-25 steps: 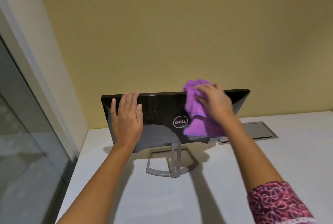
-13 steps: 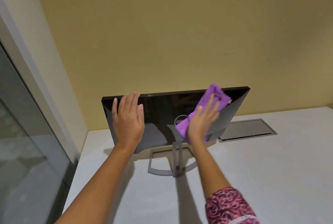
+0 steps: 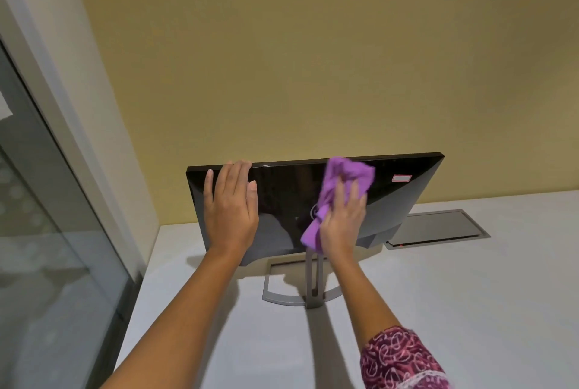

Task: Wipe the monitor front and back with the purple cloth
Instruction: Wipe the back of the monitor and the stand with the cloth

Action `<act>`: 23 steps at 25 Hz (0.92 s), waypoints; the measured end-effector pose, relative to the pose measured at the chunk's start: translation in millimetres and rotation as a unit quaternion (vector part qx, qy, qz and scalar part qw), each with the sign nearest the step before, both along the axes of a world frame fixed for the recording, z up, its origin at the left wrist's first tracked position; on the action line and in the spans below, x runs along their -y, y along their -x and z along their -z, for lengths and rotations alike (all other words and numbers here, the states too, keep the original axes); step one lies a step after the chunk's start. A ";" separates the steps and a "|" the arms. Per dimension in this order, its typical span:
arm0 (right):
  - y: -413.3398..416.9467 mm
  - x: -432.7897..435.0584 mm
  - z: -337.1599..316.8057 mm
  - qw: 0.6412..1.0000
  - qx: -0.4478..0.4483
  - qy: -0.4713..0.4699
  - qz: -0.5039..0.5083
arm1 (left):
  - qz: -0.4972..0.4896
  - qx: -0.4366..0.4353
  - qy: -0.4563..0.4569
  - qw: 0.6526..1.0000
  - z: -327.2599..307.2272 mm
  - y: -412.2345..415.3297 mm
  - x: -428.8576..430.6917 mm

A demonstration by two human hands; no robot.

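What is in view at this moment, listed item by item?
monitor: one, black, on the table with its back toward the camera
stand: one, grey, under the monitor
cloth: one, purple, bunched against the monitor's back near the top edge
sticker: one, white with red border, upper right of the monitor's back
table: one, white, fills the lower part of the view
hatch: one, grey, set into the table to the right of the monitor
wall: one, yellow, behind the table
glass panel: one, grey, far left, in a white frame
left hand: flat on the monitor's back, near its left edge
right hand: presses the cloth against the monitor
sleeve: one, patterned maroon, on the right arm
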State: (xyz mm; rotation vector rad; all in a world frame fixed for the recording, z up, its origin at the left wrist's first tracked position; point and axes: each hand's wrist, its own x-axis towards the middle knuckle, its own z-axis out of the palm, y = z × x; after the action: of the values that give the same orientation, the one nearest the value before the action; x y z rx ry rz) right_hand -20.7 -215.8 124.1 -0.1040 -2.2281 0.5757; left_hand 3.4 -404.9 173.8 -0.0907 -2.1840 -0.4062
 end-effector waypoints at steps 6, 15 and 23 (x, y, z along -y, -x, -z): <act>25.5 26.2 -80.5 0.997 -0.071 0.014 0.023 | -0.010 0.010 0.038 0.999 -1.0 -0.9 21.3; 5.6 133.1 -71.1 0.973 -0.091 -0.120 -0.176 | 0.107 0.086 -0.364 0.921 15.1 -14.3 60.0; 17.7 132.6 -13.8 0.879 -0.181 -0.400 -0.187 | 0.238 0.189 -0.645 0.701 23.4 -7.9 91.8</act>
State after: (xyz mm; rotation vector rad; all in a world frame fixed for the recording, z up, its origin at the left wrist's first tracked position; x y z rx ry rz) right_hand -38.4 -348.4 137.9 0.8076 -1.9471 -0.1685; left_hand 11.3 -496.7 150.4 0.2377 -1.7057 -2.3126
